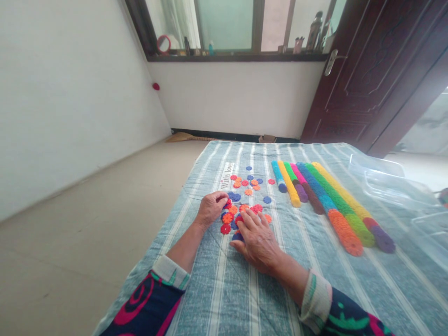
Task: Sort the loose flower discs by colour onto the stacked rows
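Note:
Loose red, orange and blue plastic snowflake discs with notched edges lie scattered on a striped cloth. My left hand is at the left edge of the pile, thumb and fingers pinched together at a red disc. Over the pile's right side, my right hand lies palm down with its fingers stretched out, touching the discs. It partly covers several of them, and a blue disc shows by its thumb. Farther back is a looser group of discs.
Long rods of stacked discs, sorted by colour, lie to the right. Clear plastic boxes stand at the right edge. The striped cloth covers the work surface. Beyond are a dark door and a window sill with bottles.

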Demonstrator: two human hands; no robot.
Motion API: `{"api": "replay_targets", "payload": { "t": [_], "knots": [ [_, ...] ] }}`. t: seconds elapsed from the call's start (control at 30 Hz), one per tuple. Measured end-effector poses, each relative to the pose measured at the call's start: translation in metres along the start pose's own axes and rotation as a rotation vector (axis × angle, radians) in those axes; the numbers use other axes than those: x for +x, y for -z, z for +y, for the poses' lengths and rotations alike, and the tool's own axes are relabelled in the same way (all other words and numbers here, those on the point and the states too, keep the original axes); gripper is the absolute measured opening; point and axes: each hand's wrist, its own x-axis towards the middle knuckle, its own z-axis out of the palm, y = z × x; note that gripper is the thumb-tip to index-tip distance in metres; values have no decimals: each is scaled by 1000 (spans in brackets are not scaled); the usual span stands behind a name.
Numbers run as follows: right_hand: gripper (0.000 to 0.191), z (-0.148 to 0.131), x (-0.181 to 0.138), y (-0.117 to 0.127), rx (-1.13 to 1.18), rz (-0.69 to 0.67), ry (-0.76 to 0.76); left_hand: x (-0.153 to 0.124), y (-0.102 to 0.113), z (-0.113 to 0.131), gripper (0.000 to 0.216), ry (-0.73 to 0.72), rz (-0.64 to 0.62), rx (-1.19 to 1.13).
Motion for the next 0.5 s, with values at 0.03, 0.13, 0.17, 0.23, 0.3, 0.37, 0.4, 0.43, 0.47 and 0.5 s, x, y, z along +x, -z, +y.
{"api": "replay_targets", "payload": {
  "t": [0.03,0.13,0.17,0.23,0.3,0.37,0.4,0.43,0.47,0.5],
  "knots": [
    [50,1,0,0,-1,8,-10,0,1,0,21,4,-1,-3],
    [42,7,0,0,-2,48,-42,-1,6,1,24,38,-69,-63],
    [39,10,0,0,-1,64,-55,-1,8,3,28,55,-121,-92],
    [34,17,0,1,3,93,-79,-2,15,7,41,71,-241,-122],
    [29,23,0,4,9,115,-98,-3,22,12,54,54,-327,-99],
    [27,27,0,7,13,123,-102,-3,27,15,60,21,-360,-58],
    [27,28,0,9,13,122,-102,-2,28,16,62,9,-369,-44],
    [27,29,0,10,13,117,-97,-2,29,16,63,6,-378,-36],
    [27,29,0,11,13,108,-91,-1,30,15,63,10,-387,-35],
    [26,29,0,11,13,99,-84,-1,31,15,62,21,-394,-39]
  ]
}}
